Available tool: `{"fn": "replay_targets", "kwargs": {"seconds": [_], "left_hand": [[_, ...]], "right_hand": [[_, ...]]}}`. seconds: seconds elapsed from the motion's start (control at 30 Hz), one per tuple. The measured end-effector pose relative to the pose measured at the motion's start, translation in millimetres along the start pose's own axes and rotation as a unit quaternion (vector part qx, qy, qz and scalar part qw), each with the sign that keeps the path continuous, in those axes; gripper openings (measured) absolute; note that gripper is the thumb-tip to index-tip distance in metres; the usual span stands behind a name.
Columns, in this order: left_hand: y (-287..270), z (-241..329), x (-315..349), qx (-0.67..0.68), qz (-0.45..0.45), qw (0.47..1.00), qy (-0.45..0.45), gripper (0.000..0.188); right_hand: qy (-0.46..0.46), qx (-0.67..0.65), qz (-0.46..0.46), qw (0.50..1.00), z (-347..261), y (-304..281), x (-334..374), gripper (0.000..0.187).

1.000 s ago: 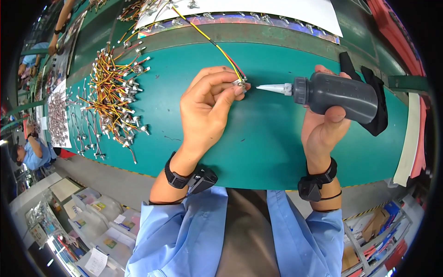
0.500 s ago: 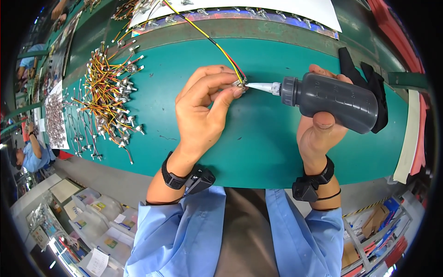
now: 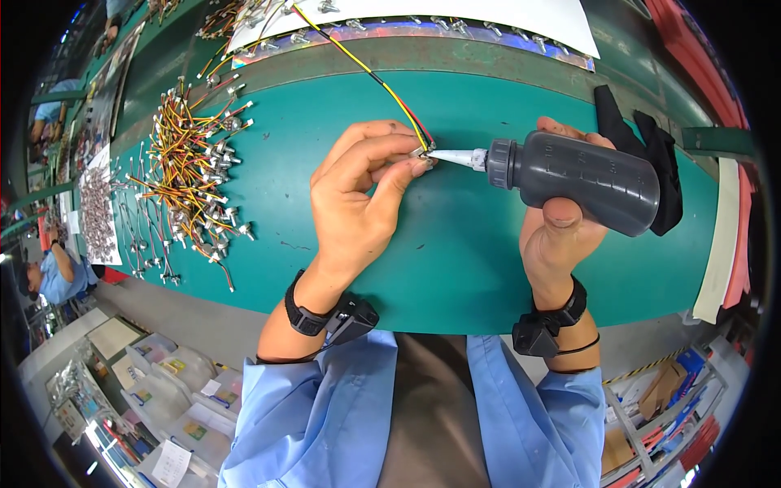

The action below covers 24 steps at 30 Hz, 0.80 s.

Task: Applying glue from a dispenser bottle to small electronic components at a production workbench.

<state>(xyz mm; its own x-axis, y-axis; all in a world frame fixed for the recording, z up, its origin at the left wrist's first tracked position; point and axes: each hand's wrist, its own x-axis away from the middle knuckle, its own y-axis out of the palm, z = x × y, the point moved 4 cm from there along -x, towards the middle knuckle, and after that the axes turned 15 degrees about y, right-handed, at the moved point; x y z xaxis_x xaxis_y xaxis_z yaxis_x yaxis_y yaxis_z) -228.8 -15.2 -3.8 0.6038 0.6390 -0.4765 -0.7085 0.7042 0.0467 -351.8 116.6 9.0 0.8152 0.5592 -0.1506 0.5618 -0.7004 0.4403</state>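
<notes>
Between thumb and fingertips, my left hand (image 3: 358, 175) pinches a small metal component with wires (image 3: 425, 150), mostly covered by the fingers. Its yellow, red and black wires (image 3: 376, 77) stretch up and left toward the far edge of the mat. My right hand (image 3: 561, 232) is wrapped round a dark grey squeeze bottle (image 3: 590, 180), tilted on its side with the pale tapered nozzle (image 3: 455, 157) pointing left. The nozzle tip meets the component at the wire ends; whether any liquid comes out is too small to tell.
A pile of wired components (image 3: 191, 175) lies on the green mat (image 3: 455, 268) at left. Beyond the mat, several metal components rest along a white sheet (image 3: 521, 20). Black cloth (image 3: 663, 163) lies at right. Another person (image 3: 61, 272) sits at far left.
My right hand has brought the bottle slightly left, and its nozzle tip has shifted a little across the component. My left hand has barely moved.
</notes>
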Motion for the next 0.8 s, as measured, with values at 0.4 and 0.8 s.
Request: {"fn": "replay_targets", "kwargs": {"seconds": [0.4,0.8], "left_hand": [[-0.3,0.1,-0.3,0.009,-0.007,1.0,-0.002,0.018],[1.5,0.9,-0.4,0.03,-0.012,0.999,-0.011,0.016]], "right_hand": [[-0.004,-0.013,0.003,1.0,-0.6,1.0,-1.8,0.077],[-0.011,0.001,0.005,1.0,-0.5,-0.6,-2.6,0.075]]}}
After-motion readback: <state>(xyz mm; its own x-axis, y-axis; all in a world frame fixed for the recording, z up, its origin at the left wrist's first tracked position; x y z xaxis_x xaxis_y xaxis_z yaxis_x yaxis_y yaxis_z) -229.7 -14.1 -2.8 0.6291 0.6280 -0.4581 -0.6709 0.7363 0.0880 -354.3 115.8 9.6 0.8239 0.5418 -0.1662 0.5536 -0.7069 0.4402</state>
